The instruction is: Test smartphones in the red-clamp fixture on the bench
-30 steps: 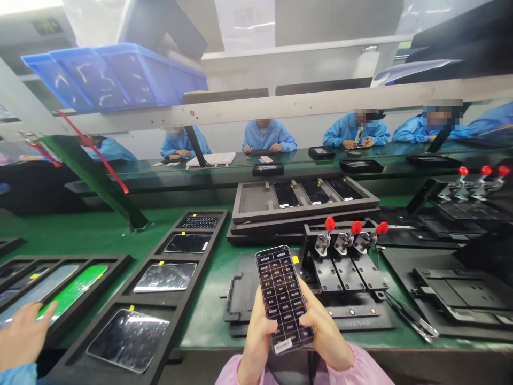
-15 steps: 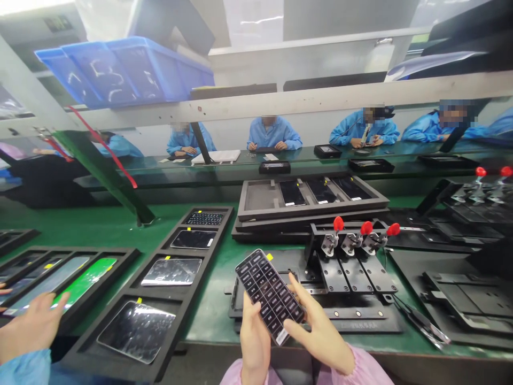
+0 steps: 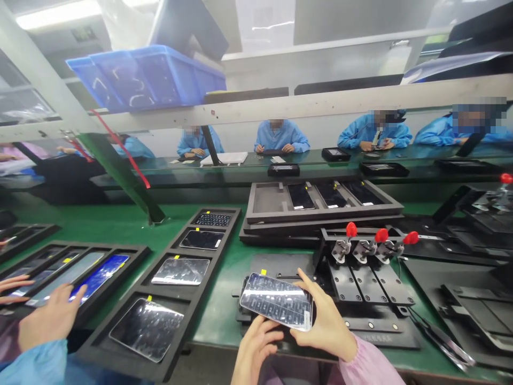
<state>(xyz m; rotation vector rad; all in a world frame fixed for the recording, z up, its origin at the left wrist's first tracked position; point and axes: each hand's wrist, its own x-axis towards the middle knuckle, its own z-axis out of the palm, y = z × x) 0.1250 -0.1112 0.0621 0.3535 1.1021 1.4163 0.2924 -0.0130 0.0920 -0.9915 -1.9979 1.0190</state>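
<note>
I hold a smartphone (image 3: 276,301) flat and sideways just above the near edge of the bench, its lit screen showing a grid of white squares and a yellow tab at its far edge. My right hand (image 3: 326,321) grips its right end with thumb and fingers. My left hand (image 3: 254,347) supports it from below at the left, fingers curled. Below the phone lies a black fixture plate (image 3: 280,264). To its right stands a black jig with red-handled toggle clamps (image 3: 377,243).
A black foam tray (image 3: 224,227) with several phones lies to my left. Stacked trays (image 3: 320,206) holding phones sit behind the jig. A co-worker's hands (image 3: 50,318) in blue sleeves rest on another tray at far left. Across the belt sit several people in blue coats (image 3: 282,136). Blue bins (image 3: 148,75) sit overhead.
The phone has turned from upright in my hands, through a diagonal, to lying sideways. My right hand has shifted to its right end. The co-worker's tray screen changed from green to blue.
</note>
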